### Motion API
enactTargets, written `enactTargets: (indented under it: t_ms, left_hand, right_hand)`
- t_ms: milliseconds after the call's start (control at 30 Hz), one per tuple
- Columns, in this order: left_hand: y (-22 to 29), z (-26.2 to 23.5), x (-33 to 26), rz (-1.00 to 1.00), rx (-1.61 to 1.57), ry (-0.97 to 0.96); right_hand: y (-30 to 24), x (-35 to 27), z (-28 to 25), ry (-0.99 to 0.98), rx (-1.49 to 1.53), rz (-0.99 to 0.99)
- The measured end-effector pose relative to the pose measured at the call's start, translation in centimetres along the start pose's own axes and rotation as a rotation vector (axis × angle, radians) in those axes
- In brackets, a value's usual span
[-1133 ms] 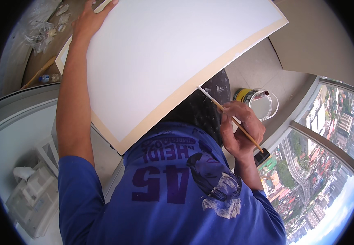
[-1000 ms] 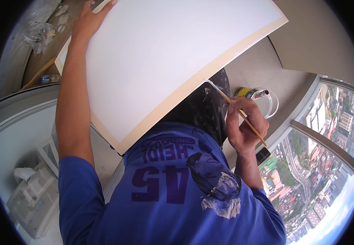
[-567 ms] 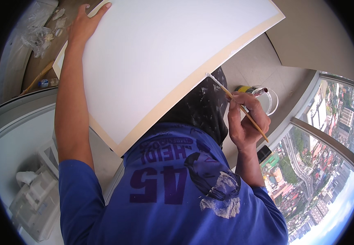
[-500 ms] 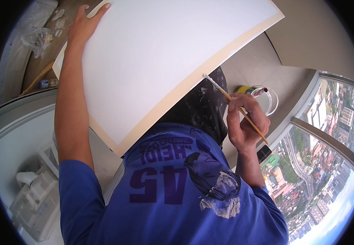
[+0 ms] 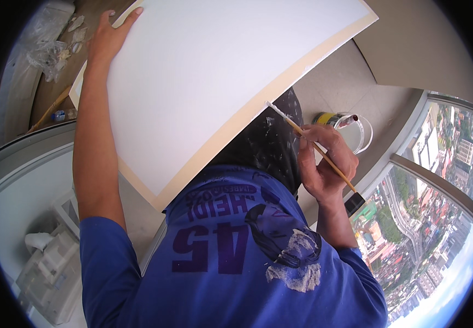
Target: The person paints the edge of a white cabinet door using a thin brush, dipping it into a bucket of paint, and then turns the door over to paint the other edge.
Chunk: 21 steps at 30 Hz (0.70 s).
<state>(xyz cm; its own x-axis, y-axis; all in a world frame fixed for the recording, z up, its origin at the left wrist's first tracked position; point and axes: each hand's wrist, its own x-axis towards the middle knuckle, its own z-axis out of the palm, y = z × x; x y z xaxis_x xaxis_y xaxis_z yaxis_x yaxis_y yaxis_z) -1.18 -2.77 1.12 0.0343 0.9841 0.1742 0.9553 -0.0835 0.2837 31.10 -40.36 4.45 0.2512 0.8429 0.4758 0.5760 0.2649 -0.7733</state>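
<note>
- White panel [image 5: 220, 82] with tan border [image 5: 231, 136]: slanted in front of person's torso, over the lap, near corner by the shirt hem; far edge runs out of view.
- Left hand [image 5: 108, 41]: at panel's far left edge, thumb on the face by the rim; other fingers partly hidden, can't tell if they close around the edge. Forearm crosses panel's left side.
- Right hand [image 5: 328, 158]: pinching paintbrush [image 5: 292, 123] by its wooden handle, thumb and fingers closed on it.
- Brush: tilted, white-coated bristles at the panel's near long edge, on the border.
- Blue shirt [image 5: 209, 295]: grey-white crust on the print.
- Dark trousers [image 5: 264, 142]: white specks, below panel edge.
- Bucket [image 5: 325, 118]: yellow and dark band, on floor beyond right hand.
- Window [image 5: 395, 218]: right side, city outside.
- Clear plastic [image 5: 45, 52]: upper left, near wooden stick [image 5: 48, 113].
</note>
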Motion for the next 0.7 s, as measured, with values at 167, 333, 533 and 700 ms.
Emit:
enactTargets:
  t_ms: [167,333,533,700]
  left_hand:
    - [-0.1,0.2,0.0,-0.006,-0.006,-0.017]
    - [0.1,0.0,-0.1,-0.01,0.006,-0.025]
    - [-0.2,0.2,0.3,-0.001,0.01,-0.017]
    - [0.4,-0.1,-0.1,0.02,0.052,-0.034]
  right_hand:
    - [0.6,0.3,-0.2,0.06,-0.07,0.019]
    - [0.9,0.4,-0.3,0.083,-0.117,-0.056]
    - [0.1,0.2,0.3,-0.001,-0.112,-0.161]
    - [-0.4,-0.2,0.2,-0.017,-0.003,-0.11]
